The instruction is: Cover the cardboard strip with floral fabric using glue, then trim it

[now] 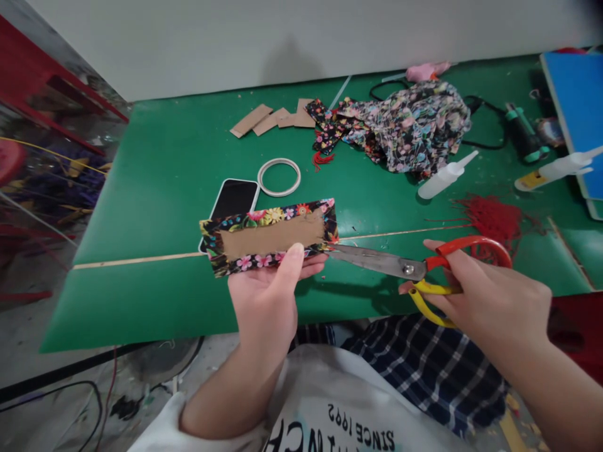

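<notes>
My left hand (pixel 268 295) grips a cardboard strip (pixel 271 236) with floral fabric (pixel 221 262) folded over its edges. The thumb presses on the strip's lower edge, and the fingers are partly hidden underneath. In my right hand (pixel 494 295) is a pair of scissors (pixel 412 269) with one red and one yellow handle. The blades point left, and their tips meet the strip's lower right corner. They look nearly closed. Behind the strip lie a phone (pixel 235 196) with a white edge, partly covered by it, and a roll of white tape (pixel 279 177).
Crumpled floral fabric (pixel 414 125) and cardboard pieces (pixel 254 119) lie at the back of the green table (pixel 155 188). Toward the right are white squeeze bottles (pixel 443 179), red tassel threads (pixel 490 213), a black-and-green tool (pixel 525 135) and a blue board (pixel 577 107).
</notes>
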Demonstrator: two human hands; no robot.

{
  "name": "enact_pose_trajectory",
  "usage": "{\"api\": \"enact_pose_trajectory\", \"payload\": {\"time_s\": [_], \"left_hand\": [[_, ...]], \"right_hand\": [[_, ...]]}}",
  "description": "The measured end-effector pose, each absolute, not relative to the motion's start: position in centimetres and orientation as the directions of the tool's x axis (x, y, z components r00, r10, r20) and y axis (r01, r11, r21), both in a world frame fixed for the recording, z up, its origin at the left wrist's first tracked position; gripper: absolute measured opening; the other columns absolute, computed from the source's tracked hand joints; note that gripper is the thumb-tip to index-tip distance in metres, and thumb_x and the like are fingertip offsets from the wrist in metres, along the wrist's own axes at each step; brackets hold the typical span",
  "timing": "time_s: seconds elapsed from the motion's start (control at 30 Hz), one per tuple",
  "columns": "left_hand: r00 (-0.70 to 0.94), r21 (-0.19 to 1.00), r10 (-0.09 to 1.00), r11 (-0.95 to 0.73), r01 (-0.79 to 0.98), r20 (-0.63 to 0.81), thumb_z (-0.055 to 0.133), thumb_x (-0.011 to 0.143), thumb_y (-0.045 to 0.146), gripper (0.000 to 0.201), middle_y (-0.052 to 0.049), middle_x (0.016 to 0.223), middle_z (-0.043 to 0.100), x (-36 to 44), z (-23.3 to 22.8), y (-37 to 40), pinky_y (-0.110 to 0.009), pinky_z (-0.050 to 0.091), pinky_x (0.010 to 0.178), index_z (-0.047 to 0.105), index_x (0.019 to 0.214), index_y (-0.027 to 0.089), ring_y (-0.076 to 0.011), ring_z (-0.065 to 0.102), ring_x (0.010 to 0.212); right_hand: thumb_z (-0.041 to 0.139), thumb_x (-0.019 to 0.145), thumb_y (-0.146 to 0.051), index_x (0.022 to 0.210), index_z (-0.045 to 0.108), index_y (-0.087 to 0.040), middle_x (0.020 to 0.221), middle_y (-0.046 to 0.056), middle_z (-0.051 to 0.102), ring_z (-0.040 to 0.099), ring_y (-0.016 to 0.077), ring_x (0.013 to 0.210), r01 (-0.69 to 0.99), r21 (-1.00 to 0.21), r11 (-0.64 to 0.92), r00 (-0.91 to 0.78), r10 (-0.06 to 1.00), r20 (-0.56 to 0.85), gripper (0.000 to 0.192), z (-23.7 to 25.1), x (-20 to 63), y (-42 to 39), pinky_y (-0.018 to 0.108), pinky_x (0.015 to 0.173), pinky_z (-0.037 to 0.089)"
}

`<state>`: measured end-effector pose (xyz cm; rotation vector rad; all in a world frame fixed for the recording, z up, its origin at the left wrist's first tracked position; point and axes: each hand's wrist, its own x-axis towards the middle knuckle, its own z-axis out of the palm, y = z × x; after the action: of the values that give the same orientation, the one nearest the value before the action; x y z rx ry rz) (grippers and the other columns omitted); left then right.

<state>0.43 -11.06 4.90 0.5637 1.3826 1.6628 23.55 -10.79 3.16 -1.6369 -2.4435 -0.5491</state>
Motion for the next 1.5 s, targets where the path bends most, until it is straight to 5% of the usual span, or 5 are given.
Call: {"api": "enact_pose_trajectory", "payload": {"time_s": [0.4,0.83,1.03,1.2,1.5], "left_hand": [[-0.497,0.946,0.853,-0.014,-0.325,-0.158,0.07,0.074,0.018,0.003,0.003,0.066,0.07,0.4,4.7,-11.2,-0.017,0.058,0.054,0.067,0.074,0.017,-0.012,0.069,0.057],[-0.521,0.957,0.83,0.053,-0.286,-0.202,0.069,0.072,0.019,0.007,0.001,0.063,0.069,0.6,4.9,-11.0,-0.019,0.057,0.053,0.065,0.073,0.014,-0.0143,0.068,0.055],[-0.513,0.957,0.841,0.018,-0.288,-0.17,0.069,0.073,0.018,0.006,0.001,0.067,0.07,0.4,4.5,-10.9,-0.019,0.057,0.053,0.067,0.077,0.014,-0.0141,0.068,0.056],[-0.522,0.964,0.84,0.005,-0.265,-0.148,0.07,0.074,0.021,0.008,0.001,0.07,0.071,0.3,4.5,-11.1,-0.019,0.058,0.054,0.067,0.079,0.015,-0.0141,0.069,0.058],[-0.536,0.972,0.829,0.038,-0.23,-0.159,0.07,0.073,0.023,0.01,0.0,0.067,0.069,0.6,4.8,-11.2,-0.02,0.058,0.055,0.066,0.075,0.014,-0.013,0.067,0.057]], "right_hand": [[0.037,0.082,-0.064,0.082,0.068,-0.016,0.04,0.001,0.044,0.041,0.0143,0.042,0.878,0.309,0.365,-0.453,0.843,0.291,0.057,3.6,23.9,-10.5,0.026,0.046,0.015],[0.055,0.082,-0.041,0.118,0.063,-0.019,0.047,-0.001,0.055,0.041,0.0094,0.041,0.853,0.387,0.351,-0.503,0.752,0.426,0.042,3.4,24.4,-10.4,0.025,0.042,0.021],[0.048,0.084,-0.042,0.122,0.057,-0.008,0.05,0.003,0.058,0.048,0.014,0.046,0.921,0.174,0.348,-0.39,0.821,0.417,0.052,3.6,24.2,-10.8,0.027,0.046,0.026],[0.05,0.077,-0.055,0.1,0.061,-0.01,0.07,0.009,0.065,0.057,0.018,0.055,0.892,0.252,0.375,-0.446,0.819,0.362,0.052,3.3,24.2,-10.3,0.025,0.044,0.025],[0.039,0.077,-0.067,0.08,0.062,-0.014,0.057,0.008,0.057,0.055,0.0203,0.058,0.899,0.229,0.372,-0.427,0.859,0.282,0.058,3.9,23.2,-10.0,0.027,0.046,0.022]]}}
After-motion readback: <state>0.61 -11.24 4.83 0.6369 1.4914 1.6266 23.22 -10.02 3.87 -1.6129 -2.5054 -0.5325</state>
